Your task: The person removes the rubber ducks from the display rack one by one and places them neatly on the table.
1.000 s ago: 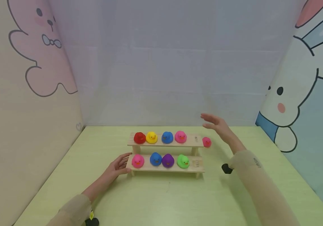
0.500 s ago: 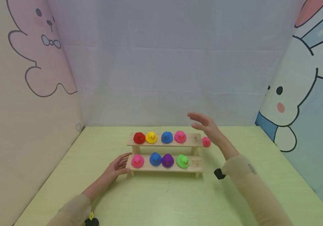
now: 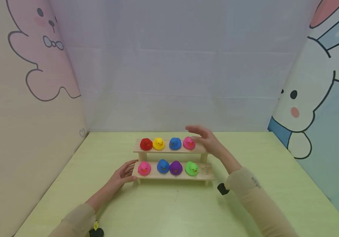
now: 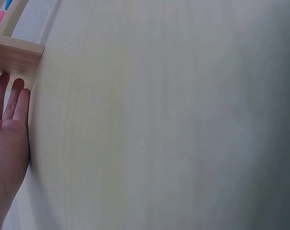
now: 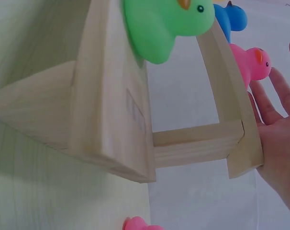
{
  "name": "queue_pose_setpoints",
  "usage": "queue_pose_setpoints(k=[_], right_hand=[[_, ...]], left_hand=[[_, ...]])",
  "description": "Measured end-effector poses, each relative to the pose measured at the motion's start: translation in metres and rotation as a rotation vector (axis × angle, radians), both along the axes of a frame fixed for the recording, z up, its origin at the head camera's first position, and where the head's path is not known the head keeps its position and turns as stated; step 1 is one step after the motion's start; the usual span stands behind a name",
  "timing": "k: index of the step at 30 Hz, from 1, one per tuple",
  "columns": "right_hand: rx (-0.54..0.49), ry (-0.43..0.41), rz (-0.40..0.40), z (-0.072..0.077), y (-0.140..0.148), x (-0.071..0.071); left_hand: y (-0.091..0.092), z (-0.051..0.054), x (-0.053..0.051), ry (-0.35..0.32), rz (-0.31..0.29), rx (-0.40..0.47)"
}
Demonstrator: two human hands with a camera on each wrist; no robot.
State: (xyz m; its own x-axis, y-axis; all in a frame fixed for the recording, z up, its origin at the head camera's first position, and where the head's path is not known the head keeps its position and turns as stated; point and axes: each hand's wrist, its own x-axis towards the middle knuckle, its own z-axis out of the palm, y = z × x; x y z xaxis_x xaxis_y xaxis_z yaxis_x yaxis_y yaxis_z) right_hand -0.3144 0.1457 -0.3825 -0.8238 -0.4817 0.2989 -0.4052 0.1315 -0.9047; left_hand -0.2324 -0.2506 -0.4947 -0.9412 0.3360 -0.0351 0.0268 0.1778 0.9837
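My left hand (image 3: 120, 176) grips the left end of a two-tier wooden rack (image 3: 207, 168), its thumb at the front edge and fingers behind. In the left wrist view its fingers (image 4: 13, 98) lie by the rack's leg. My right hand (image 3: 206, 140) is at the upper tier's right end, fingers extended behind a pink rubber duck (image 3: 188, 144) and thumb close to it; contact is unclear. Along that tier also sit red (image 3: 146, 144), yellow (image 3: 158, 144) and blue (image 3: 175, 144) ducks. Below are pink (image 3: 144, 168), blue (image 3: 163, 167), purple (image 3: 176, 168) and green (image 3: 191, 169) ducks.
Another pink duck (image 5: 140, 224) lies on the table right of the rack, hidden in the head view by the right arm. The pale green table (image 3: 169, 210) runs back to a plain curtain (image 3: 157, 82). Printed side walls (image 3: 329, 131) stand left and right.
My right hand has moved left and down from beyond the rack's right end to the upper tier's pink duck, covering the duck on the table. The left hand has stayed in place.
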Motion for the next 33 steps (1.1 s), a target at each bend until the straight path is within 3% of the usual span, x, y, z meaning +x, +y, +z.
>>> queue_pose_setpoints(k=[13,19,27,33], right_hand=[[0.082,0.105,0.047,-0.004,-0.005,0.012],[0.089,0.091,0.057,-0.005,-0.005,0.011],[0.146,0.043,0.035,-0.003,-0.003,0.008],[0.128,0.005,0.012,-0.006,-0.003,0.007]], left_hand=[[0.001,0.003,0.001,0.005,0.015,-0.013],[0.000,0.000,0.001,0.027,0.004,-0.012],[0.002,0.002,0.001,0.012,0.010,-0.010],[0.000,0.001,0.002,0.006,0.019,-0.024]])
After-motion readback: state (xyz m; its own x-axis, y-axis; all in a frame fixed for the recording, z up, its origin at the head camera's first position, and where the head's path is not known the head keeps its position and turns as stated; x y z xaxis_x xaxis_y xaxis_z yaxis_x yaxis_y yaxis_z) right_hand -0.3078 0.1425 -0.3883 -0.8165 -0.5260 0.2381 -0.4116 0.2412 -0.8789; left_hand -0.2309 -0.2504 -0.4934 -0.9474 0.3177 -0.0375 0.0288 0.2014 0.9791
